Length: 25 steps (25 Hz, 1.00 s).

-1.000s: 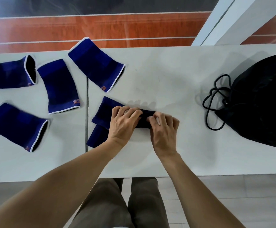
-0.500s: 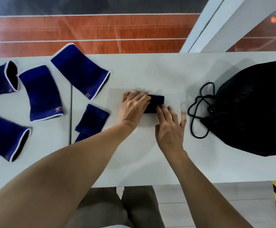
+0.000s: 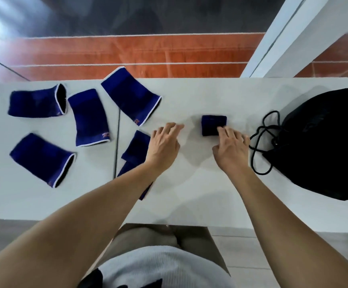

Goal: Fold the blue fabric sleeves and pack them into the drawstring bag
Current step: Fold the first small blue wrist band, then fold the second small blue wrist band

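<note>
So the folded sleeve (image 3: 214, 125) is now a small dark blue square sitting flat on the white table (image 3: 189, 200), and everything else can be placed off it. The person's right hand (image 3: 232, 148) is on its near right corner, fingertips (image 3: 223, 129) resting on the cloth, fingers loose and spread rather than pinching anything. Half a second ago the left hand was lying flat right on top of that sleeve; now the left hand (image 3: 164, 144) has come off it and hovers to the left of it, a clear gap of bare table between them, fingers open and holding nothing. The sleeve itself also looks more squared-up and compact than before, when it was mostly hidden under both hands. To the right of the folded sleeve, past the right hand, is the black drawstring bag (image 3: 322, 142), with its black cord (image 3: 262, 142) looped on the table just beside the right hand's knuckles. Left of the folded sleeve, partly under the left forearm, lies another sleeve (image 3: 136, 147) still unfolded. Farther left are four more: a slanted one (image 3: 130, 95) at the far edge, one (image 3: 89, 117) next to it, one (image 3: 37, 103) beyond that, and one (image 3: 41, 159) nearer the person.
</note>
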Each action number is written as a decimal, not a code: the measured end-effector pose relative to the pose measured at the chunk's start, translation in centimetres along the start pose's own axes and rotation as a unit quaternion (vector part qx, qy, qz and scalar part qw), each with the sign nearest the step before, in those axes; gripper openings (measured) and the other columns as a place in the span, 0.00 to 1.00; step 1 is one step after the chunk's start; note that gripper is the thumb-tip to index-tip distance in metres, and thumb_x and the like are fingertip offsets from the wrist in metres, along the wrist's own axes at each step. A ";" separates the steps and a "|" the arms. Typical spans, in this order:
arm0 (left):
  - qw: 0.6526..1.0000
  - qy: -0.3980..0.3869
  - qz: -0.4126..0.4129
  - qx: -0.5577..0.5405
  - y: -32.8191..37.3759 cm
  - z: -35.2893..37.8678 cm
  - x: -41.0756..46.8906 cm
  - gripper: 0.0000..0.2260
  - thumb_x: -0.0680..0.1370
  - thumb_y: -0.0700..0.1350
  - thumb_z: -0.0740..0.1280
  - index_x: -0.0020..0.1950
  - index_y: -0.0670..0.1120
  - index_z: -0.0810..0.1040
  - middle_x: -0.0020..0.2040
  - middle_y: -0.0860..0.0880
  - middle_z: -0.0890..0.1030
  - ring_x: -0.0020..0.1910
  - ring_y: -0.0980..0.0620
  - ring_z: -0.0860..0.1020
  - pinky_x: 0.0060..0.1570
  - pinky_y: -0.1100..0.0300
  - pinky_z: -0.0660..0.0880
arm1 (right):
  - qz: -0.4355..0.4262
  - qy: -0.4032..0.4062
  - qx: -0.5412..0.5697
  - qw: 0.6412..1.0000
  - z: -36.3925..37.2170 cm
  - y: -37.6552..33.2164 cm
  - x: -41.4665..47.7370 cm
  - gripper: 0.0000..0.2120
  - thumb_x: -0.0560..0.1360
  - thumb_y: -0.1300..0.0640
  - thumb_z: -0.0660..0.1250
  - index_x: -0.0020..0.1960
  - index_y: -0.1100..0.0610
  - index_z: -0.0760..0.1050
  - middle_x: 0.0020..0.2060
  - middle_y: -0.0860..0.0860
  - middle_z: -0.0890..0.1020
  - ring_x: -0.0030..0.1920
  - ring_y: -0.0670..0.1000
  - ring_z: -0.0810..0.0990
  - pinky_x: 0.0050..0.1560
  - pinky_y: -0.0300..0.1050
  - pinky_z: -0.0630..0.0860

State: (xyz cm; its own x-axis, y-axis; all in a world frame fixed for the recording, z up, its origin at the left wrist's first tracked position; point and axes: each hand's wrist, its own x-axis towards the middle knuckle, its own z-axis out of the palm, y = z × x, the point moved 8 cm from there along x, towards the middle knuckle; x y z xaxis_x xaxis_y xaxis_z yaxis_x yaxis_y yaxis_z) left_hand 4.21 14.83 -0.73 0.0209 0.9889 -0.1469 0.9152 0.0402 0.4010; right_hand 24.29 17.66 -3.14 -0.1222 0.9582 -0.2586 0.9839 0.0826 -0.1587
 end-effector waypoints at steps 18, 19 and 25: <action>0.982 -0.168 -0.047 0.076 -14.1 0.0 -13.4 0.31 0.82 0.48 0.58 0.82 0.53 0.48 0.83 0.47 0.48 0.79 0.42 0.52 0.76 0.47 0.54 | -0.168 0.012 0.034 0.985 7.8 -18.1 -13.1 0.12 0.77 0.50 0.67 0.59 0.53 0.77 0.54 0.53 0.79 0.52 0.56 0.78 0.53 0.51 0.71; 0.982 -0.169 -0.038 0.082 -14.0 0.1 -13.4 0.30 0.82 0.49 0.58 0.82 0.52 0.49 0.82 0.46 0.50 0.79 0.42 0.53 0.75 0.47 0.55 | -0.124 0.017 0.035 0.992 7.5 -16.8 -13.2 0.13 0.77 0.51 0.68 0.59 0.53 0.77 0.52 0.53 0.79 0.51 0.57 0.78 0.53 0.51 0.71; 0.983 -0.150 0.054 0.086 -10.4 1.1 -13.5 0.28 0.81 0.50 0.59 0.80 0.49 0.58 0.73 0.45 0.65 0.74 0.43 0.60 0.76 0.48 0.56 | 0.145 0.010 0.148 0.978 6.6 -7.1 -14.6 0.12 0.75 0.51 0.72 0.55 0.53 0.75 0.50 0.53 0.78 0.51 0.56 0.77 0.51 0.49 0.72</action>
State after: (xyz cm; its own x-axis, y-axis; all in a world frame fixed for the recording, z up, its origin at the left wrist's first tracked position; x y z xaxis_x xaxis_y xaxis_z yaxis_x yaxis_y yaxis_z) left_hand -5.16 0.89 -3.90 0.2156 0.8984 -0.3825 0.9550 -0.1124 0.2744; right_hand 18.21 1.23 -4.55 0.1625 0.9352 -0.3147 0.8954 -0.2738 -0.3511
